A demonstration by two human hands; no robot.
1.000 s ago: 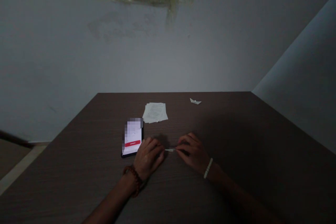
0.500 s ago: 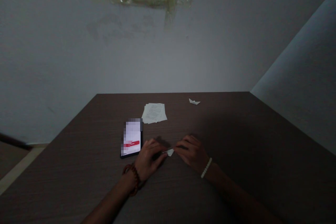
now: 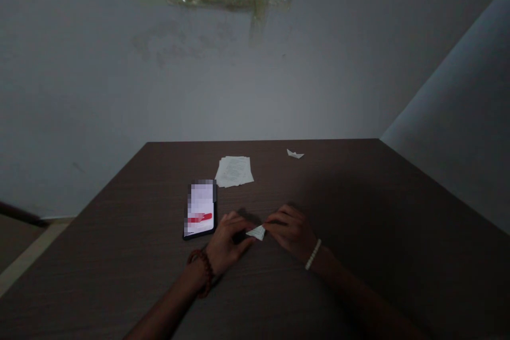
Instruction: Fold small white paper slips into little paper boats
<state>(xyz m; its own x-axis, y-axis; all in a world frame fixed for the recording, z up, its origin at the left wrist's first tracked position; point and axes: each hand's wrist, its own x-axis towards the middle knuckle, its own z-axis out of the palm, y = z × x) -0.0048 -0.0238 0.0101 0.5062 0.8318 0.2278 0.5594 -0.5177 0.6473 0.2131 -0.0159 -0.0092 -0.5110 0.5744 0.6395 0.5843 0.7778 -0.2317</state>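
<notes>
A small folded piece of white paper (image 3: pixel 257 232) sits between my two hands, just above the dark wooden table (image 3: pixel 358 212). My left hand (image 3: pixel 227 244), with a brown bead bracelet at the wrist, pinches the paper's left side. Its right side is pinched by my right hand (image 3: pixel 290 231), which wears a white bead bracelet. The fingers of both hands are closed on the paper.
A lit phone (image 3: pixel 200 208) lies flat just left of my left hand. Behind it lies a stack of white paper sheets (image 3: pixel 234 171). A small folded paper boat (image 3: pixel 295 154) sits near the table's far edge. A pale wall rises behind the table.
The paper between my fingers has turned from a thin edge-on sliver to a wider, flatter triangular shape. Both hands have stayed nearly in place.
</notes>
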